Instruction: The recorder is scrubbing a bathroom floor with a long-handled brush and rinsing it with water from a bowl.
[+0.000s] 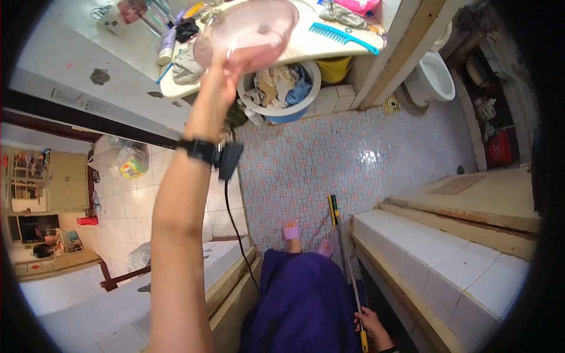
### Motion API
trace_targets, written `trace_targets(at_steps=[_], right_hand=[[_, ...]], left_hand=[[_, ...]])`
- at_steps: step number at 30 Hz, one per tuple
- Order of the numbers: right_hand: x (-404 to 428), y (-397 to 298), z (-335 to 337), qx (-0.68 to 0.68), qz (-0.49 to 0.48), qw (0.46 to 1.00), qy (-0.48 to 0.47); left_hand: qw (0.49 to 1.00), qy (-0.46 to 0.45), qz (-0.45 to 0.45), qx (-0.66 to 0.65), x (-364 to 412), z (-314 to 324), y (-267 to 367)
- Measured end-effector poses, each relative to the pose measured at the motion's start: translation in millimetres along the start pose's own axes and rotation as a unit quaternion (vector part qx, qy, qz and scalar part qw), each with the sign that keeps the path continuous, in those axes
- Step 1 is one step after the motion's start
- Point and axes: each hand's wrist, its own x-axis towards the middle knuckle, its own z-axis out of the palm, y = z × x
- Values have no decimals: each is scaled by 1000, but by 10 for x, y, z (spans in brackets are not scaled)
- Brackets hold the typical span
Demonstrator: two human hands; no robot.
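At the front rim of a pink translucent washbasin (260,42) on the counter is my left hand (226,77). It is blurred, and I cannot tell whether the fingers grip the rim or only touch it. A black wrist strap (198,151) with a small device and cable is on that arm. Low at the right, my right hand (371,324) is closed around the pole (352,273) of a mop, near its yellow grip. The pole slants forward to a narrow green-and-yellow mop head (333,209) on the tiled floor, just ahead of my feet.
A blue comb (344,37) and cloths lie on the cream counter (304,46). Under it stand a tub of laundry (280,99) and a yellow bucket (334,69). A toilet bowl (435,77) is at the far right. Tiled ledges (441,251) flank me; the floor (309,163) shines wetly in places.
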Motion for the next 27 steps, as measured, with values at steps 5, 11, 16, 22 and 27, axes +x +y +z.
trace_targets(at_steps=[5,11,16,22,27], right_hand=[[-252,149,209,140,73,985,-69],[-553,-95,565,243,115,958,-101],[-608,17,724,77,-44,996,-20],[-442,-40,796,-77,-234,969,-8],[-711,-607,785,-15,-53,993,-109]], left_hand=[[990,82,-85,-80,1104,559,-223],[991,110,-68,29,2098,362,-449],[893,-178,102,401,1694,202,-544],[947,-170,0,272,1593,-410,-751],[884,-195,-119,407,-1060,-915,-1552]])
